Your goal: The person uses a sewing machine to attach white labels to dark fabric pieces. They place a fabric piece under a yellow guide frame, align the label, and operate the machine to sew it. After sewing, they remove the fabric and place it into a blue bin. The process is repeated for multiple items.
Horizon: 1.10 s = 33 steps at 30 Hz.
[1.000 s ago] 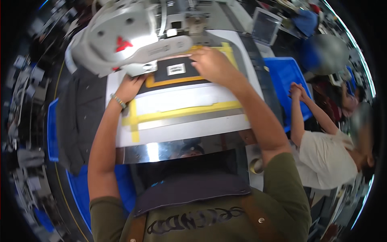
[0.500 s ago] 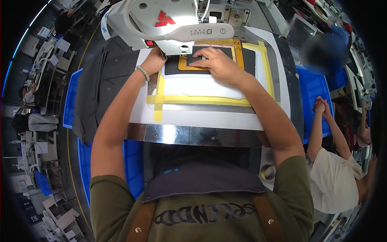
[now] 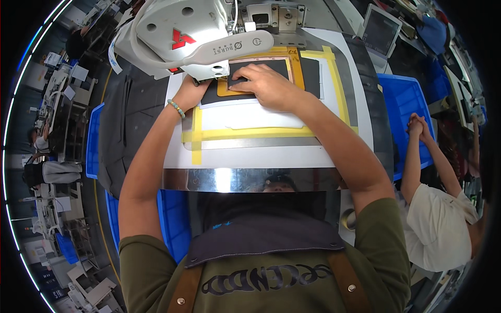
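Note:
My right hand [image 3: 267,87] lies on a dark fabric piece within an orange-yellow frame [image 3: 297,70]. Its thumb and forefinger are spread apart, pressing on the cloth. Under the edge of the white sewing machine head [image 3: 180,36] is my left hand [image 3: 191,94], a beaded bracelet at its wrist. The machine hides its fingertips, so I cannot make out whether they grip anything. Below the frame lies a larger dark fabric panel [image 3: 312,78], on a white sheet [image 3: 255,116] bordered with yellow tape [image 3: 250,133].
Dark garments [image 3: 117,125] are heaped left of the machine bed. Blue bins stand at the left [image 3: 94,141] and right [image 3: 404,99]. A metal plate [image 3: 245,180] forms the near edge. At the right, a person's clasped hands [image 3: 419,127] and a screen [image 3: 380,30] show.
My view has shifted, so the machine and work sit farther left in the picture. Both hands keep nearly the same places at the frame and under the machine head.

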Tool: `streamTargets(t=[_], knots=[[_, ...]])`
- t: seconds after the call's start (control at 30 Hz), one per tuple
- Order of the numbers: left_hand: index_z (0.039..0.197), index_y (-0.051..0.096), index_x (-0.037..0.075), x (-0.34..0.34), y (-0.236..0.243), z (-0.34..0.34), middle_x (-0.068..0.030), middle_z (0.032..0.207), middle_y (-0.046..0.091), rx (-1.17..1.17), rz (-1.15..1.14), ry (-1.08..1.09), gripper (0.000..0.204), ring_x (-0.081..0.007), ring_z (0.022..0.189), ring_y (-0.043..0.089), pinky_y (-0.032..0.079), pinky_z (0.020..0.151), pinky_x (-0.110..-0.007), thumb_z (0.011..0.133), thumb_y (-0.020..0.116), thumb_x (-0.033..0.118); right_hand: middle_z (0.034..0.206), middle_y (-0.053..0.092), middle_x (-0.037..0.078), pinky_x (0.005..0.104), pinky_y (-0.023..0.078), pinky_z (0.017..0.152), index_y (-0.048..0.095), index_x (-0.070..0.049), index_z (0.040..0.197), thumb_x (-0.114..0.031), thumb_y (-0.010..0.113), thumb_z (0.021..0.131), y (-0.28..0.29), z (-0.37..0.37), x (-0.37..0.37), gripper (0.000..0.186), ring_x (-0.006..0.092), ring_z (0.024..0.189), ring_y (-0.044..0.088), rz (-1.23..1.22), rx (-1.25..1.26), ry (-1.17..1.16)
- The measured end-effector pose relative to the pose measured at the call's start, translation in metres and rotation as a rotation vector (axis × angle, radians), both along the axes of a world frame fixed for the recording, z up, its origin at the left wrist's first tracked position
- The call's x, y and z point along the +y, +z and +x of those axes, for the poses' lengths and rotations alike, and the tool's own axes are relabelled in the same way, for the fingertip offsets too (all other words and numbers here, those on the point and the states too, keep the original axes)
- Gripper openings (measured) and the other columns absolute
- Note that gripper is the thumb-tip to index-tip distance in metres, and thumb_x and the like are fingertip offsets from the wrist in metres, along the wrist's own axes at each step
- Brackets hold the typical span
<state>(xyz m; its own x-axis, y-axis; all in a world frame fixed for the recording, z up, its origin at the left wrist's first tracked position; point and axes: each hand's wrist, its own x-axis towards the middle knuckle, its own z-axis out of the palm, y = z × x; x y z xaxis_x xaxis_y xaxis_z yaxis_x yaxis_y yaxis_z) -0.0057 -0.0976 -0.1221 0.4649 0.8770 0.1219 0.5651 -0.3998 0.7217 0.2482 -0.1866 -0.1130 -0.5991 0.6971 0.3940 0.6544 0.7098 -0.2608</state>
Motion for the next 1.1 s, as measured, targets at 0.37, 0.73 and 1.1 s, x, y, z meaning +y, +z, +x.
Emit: streamTargets(t=[0.37, 0.73, 1.1], knots=[[0.121, 0.067, 0.004, -0.004, 0.006, 0.005, -0.0136, 0.118, 0.071, 0.056, 0.221, -0.18, 0.025, -0.0311, 0.112, 0.065, 0.049, 0.097, -0.039, 0.098, 0.058, 0.011, 0.133, 0.063, 0.011, 0.0406, 0.042, 0.111, 0.067, -0.006, 0.126, 0.013, 0.054, 0.081, -0.003, -0.001, -0.002, 0.051, 0.0283, 0.128, 0.054, 0.016, 0.045, 0.023], [0.12, 0.062, -0.004, 0.03, -0.015, -0.02, -0.0213, 0.118, 0.069, -0.146, -0.102, 0.158, 0.027, -0.0325, 0.109, 0.066, 0.051, 0.091, -0.039, 0.095, 0.059, 0.007, 0.126, 0.064, 0.011, 0.0399, 0.044, 0.108, 0.072, -0.003, 0.115, 0.011, 0.053, 0.082, -0.007, 0.001, 0.0, 0.041, 0.0303, 0.122, 0.056, -0.081, 0.237, 0.017], [0.116, 0.066, 0.003, 0.021, -0.012, -0.016, -0.0221, 0.112, 0.068, 0.281, 0.531, -0.195, 0.025, -0.0425, 0.105, 0.063, 0.051, 0.09, -0.046, 0.092, 0.062, 0.012, 0.127, 0.061, 0.009, 0.0408, 0.043, 0.107, 0.072, -0.006, 0.116, 0.008, 0.055, 0.085, -0.008, -0.002, 0.0, 0.038, 0.0303, 0.122, 0.054, -0.078, 0.149, -0.008]])
